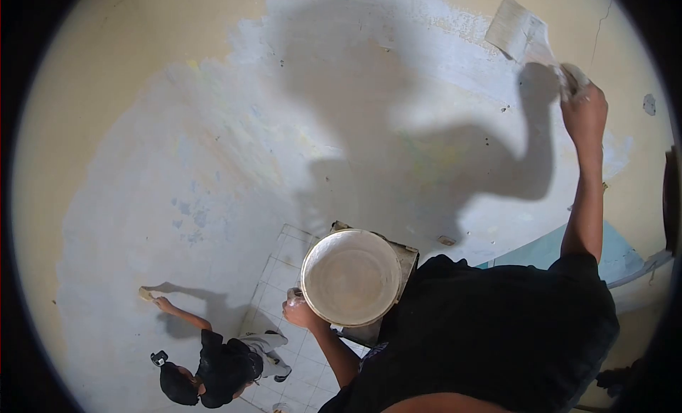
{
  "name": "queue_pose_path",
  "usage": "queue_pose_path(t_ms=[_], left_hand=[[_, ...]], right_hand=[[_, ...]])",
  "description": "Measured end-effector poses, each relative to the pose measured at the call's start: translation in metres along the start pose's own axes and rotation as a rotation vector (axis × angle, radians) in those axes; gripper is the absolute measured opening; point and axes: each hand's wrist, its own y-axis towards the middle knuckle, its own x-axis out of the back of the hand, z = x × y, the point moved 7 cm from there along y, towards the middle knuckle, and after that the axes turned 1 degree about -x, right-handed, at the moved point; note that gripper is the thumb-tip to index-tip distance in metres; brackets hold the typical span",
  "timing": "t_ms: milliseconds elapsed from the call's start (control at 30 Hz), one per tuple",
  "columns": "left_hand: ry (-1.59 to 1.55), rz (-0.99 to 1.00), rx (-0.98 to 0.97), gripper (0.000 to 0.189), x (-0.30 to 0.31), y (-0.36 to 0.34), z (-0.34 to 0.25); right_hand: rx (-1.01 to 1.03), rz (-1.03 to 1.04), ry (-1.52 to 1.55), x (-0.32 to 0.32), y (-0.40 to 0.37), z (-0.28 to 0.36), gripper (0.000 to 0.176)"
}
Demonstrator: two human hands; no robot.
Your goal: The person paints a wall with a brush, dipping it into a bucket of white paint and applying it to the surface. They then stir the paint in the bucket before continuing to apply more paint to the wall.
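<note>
At the upper right my right hand (pixel 584 100) is closed round the handle of a wide paint brush (pixel 517 31), its bristles against the wall. Low in the middle, a large round bucket (pixel 352 278) with a pale, whitish inside stands in front of me. My left hand (pixel 300 310) is at the bucket's left side, fingers curled round something I cannot make out. White smears mark my right hand and the brush.
The wall (pixel 234 157) has a broad whitish coat over cream paint, with my shadow across it. A co-worker (pixel 227 370) in black is at the lower left, one hand holding a brush (pixel 147 294) to the wall. White floor tiles (pixel 284 264) show below.
</note>
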Motion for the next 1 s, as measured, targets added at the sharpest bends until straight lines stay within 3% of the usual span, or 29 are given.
queue_pose_path(t_ms=[133,200,233,333,467,533,667,767,867,967,1000], left_hand=[[0.027,0.039,0.049,0.024,-0.004,0.002,0.005],[0.026,0.054,0.026,0.024,0.000,0.003,-0.001],[0.021,0.051,0.026,0.024,0.001,0.003,-0.001],[-0.007,0.043,0.024,0.023,-0.005,-0.001,0.007],[-0.162,0.085,0.105,0.027,-0.014,-0.006,0.013],[-0.121,0.035,0.015,0.025,-0.004,-0.005,0.004],[-0.120,0.036,0.026,0.025,-0.003,-0.004,0.004],[-0.105,0.002,-0.006,0.024,-0.004,-0.004,0.005],[-0.041,0.013,-0.004,0.025,-0.015,-0.006,0.013],[-0.124,0.180,0.213,0.026,-0.026,-0.007,0.024],[-0.115,0.168,0.207,0.026,-0.029,-0.006,0.026]], right_hand=[[0.095,-0.118,0.140,0.005,-0.004,-0.020,0.024],[0.122,-0.067,0.191,0.005,-0.004,-0.007,0.025],[0.208,-0.036,0.112,-0.001,-0.004,0.002,0.026],[0.460,-0.118,0.247,-0.003,-0.001,0.050,0.025],[0.638,-0.045,0.097,-0.033,0.012,0.083,0.026],[0.696,-0.100,0.060,-0.043,0.018,0.098,0.025],[0.721,-0.108,-0.015,-0.070,0.028,0.102,0.023],[0.648,0.053,-0.006,-0.074,0.023,0.085,0.022],[0.493,0.074,-0.067,-0.037,0.009,0.073,0.021],[0.268,0.261,-0.206,-0.028,-0.002,0.051,0.022],[0.260,0.249,-0.178,-0.019,-0.005,0.053,0.022]])
